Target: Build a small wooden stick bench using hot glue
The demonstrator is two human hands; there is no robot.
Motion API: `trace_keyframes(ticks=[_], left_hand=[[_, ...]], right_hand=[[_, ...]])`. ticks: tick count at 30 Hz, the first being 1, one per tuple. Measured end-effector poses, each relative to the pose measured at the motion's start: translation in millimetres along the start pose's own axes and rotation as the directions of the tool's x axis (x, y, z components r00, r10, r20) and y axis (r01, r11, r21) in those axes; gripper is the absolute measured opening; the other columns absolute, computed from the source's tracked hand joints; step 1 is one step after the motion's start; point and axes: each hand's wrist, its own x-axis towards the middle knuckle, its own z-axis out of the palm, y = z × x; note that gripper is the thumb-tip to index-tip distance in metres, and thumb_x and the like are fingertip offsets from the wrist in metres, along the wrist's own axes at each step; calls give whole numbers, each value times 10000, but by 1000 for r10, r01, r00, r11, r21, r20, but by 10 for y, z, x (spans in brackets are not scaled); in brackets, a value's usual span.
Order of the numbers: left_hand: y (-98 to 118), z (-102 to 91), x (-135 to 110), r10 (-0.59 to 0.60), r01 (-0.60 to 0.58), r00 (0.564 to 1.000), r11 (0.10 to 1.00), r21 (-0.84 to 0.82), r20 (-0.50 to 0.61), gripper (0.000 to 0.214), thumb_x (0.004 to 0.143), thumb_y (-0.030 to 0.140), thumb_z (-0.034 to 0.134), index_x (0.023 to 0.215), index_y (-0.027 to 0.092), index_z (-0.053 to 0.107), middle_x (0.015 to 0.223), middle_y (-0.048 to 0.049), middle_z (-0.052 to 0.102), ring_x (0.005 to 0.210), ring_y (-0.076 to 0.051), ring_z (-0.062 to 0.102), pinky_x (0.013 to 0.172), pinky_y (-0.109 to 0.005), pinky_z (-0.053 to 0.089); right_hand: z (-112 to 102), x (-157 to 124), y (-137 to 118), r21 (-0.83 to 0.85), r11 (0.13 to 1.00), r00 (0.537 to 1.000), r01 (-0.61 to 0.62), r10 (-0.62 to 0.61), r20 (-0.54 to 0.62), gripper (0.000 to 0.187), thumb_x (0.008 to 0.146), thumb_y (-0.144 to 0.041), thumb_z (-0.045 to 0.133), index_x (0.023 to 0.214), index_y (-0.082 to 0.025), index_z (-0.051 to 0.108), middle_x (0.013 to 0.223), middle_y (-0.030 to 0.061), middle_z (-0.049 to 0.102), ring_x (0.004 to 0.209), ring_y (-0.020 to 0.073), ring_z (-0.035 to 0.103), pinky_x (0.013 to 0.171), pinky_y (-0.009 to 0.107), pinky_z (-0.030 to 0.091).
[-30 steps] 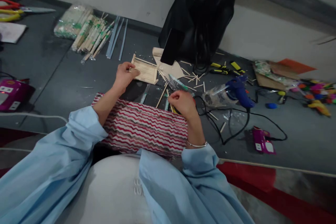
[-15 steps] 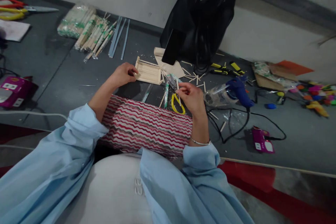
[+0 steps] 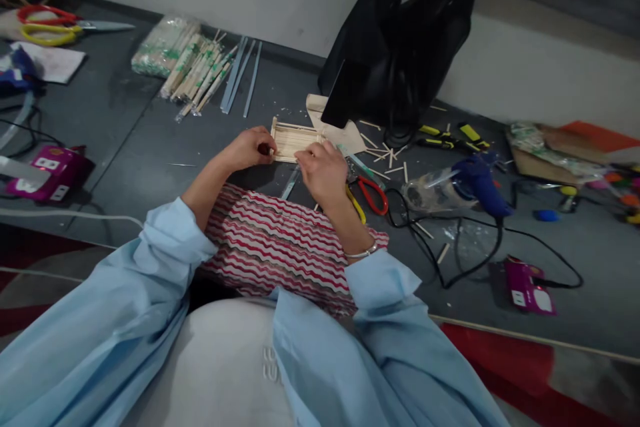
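Note:
A small tray-like frame of pale wooden sticks [image 3: 293, 141] lies on the dark table. My left hand [image 3: 250, 147] pinches the frame's left end between thumb and fingers. Over its right front part, my right hand [image 3: 323, 167] is closed in a pinch. Those fingertips meet the near edge, and the small wooden stick they carry is mostly hidden. Just right of my right wrist lie scissors [image 3: 373, 195] with one red and one yellow handle, partly covered by the hand. Below both hands a red-and-white striped cloth [image 3: 280, 240] hangs over the near side.
Wrapped stick bundles [image 3: 200, 73] and grey strips [image 3: 253, 80] lie back left. A black bag [image 3: 400, 53] with a phone [image 3: 343, 93] against it stands behind. Loose sticks [image 3: 390, 157], a blue glue gun [image 3: 483, 183], its cable and a purple box [image 3: 530, 287] are right.
My right hand has moved left from beside the scissors to the stick frame, carrying the small stick. My left hand stays at the frame's left end. The camera view has shifted slightly.

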Motion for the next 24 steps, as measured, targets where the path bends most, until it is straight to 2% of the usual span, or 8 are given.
trace_keyframes(ticks=[6,12,18,21,24], left_hand=[[-13,17,17,65,-65,998,998,17,-13,142,691,212,735,820,155,743,792,-4,624,706,-117,585,692,-245,464],[-27,24,16,104,-102,994,994,48,-29,137,729,266,737,811,157,741,780,-19,656,725,-136,592,700,-263,450],[3,36,1,71,-70,996,997,28,-48,130,741,282,714,788,166,750,780,-29,683,746,-149,613,733,-278,471],[8,38,-4,53,-53,997,999,0,-56,137,736,303,715,768,174,745,765,-26,683,737,-149,611,721,-278,475],[0,39,-4,41,-43,998,999,-25,-57,162,728,329,733,768,172,747,762,-28,686,721,-145,607,707,-277,472]], right_hand=[[187,18,-62,-72,997,1000,-2,4,27,301,1030,-267,437,1002,-220,734,989,83,703,957,247,516,774,370,380],[261,40,-75,-17,1000,999,-23,24,22,287,1026,-245,442,1047,-229,728,1033,89,704,992,255,524,781,373,375],[306,31,-97,96,994,998,-58,57,15,292,1020,-253,434,1050,-254,725,1043,105,703,1020,281,535,809,400,399],[292,7,-88,151,986,997,-65,69,-20,283,1011,-278,448,1140,-251,698,1085,117,695,1053,292,538,855,420,423],[254,-21,6,233,970,987,-72,103,-122,298,973,-284,487,1197,-238,679,1113,111,690,1079,290,559,937,435,444]])
